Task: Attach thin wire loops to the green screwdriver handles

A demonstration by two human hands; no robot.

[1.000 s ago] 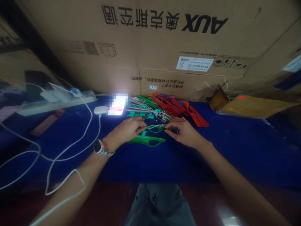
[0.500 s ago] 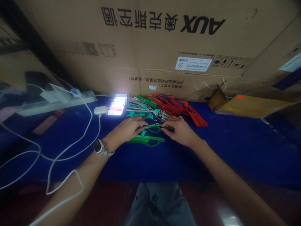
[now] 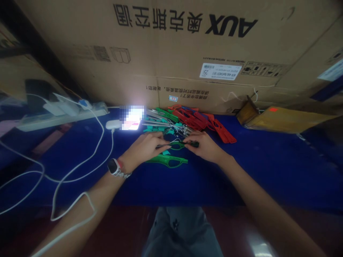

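Pinched between both hands is a green plastic lighter shell [image 3: 177,145] with an oval opening, a thin white wire rising above it. My left hand [image 3: 148,146] is closed at its left part, which the fingers hide. At the other end my right hand [image 3: 205,145] grips it, with a dark green piece jutting out beneath the fingers. A second green shell half [image 3: 171,161] lies just in front, a small teal piece at its edge. Behind the hands is a pile of metal tubes [image 3: 158,122] with thin wires and small teal parts [image 3: 154,128].
Red shells [image 3: 193,121] are heaped at the back right of the pile. A lit phone [image 3: 134,119] stands left of it, with a white cable [image 3: 100,142] running over my left forearm. A power strip [image 3: 64,116], a yellow package [image 3: 289,119] and a large carton [image 3: 166,53] border the blue table [image 3: 268,167].
My left hand has shifted very slightly right along the held shell, and the white wire above it sits differently. My right hand stays almost in place.
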